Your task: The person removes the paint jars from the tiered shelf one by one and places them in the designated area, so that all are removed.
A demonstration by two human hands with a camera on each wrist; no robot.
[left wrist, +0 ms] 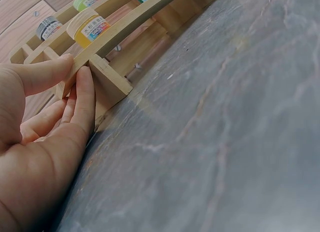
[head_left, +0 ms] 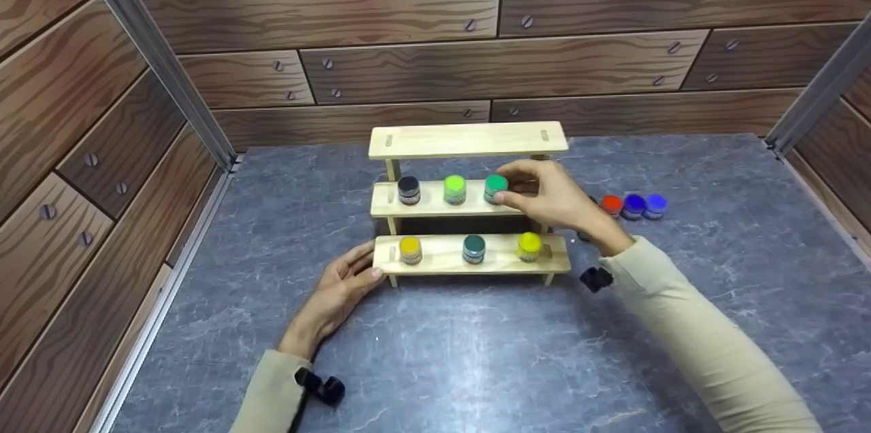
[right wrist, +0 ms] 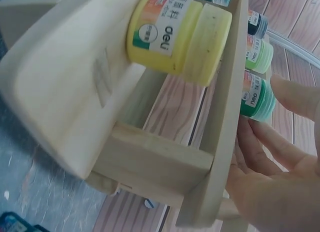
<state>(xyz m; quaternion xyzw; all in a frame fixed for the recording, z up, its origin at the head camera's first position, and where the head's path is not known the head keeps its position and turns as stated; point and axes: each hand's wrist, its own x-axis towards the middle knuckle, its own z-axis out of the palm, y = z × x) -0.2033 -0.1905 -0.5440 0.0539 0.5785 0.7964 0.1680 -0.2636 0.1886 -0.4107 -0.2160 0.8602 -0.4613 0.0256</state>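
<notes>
1. pale sleeves (head_left: 714, 338), two, extend from near left and near right over a gray tabletop (head_left: 442, 365).
2. left hand (head_left: 340, 293) pinches the lower shelf (head_left: 439, 249) by its left end, on a wooden rack (head_left: 469, 139).
3. right hand (head_left: 554, 198) pinches a green jar (head_left: 495, 190) toward the right of the middle shelf (head_left: 432, 196).
4. one slip of that pinch could tip the jar; a jolted rack might send others rolling.
5. counted: one rack, three shelves, six jars (head_left: 409, 250) aboard; to the right, one red jar (head_left: 612, 205) and two blue jars (head_left: 634, 206), any others too hidden to count.
</notes>
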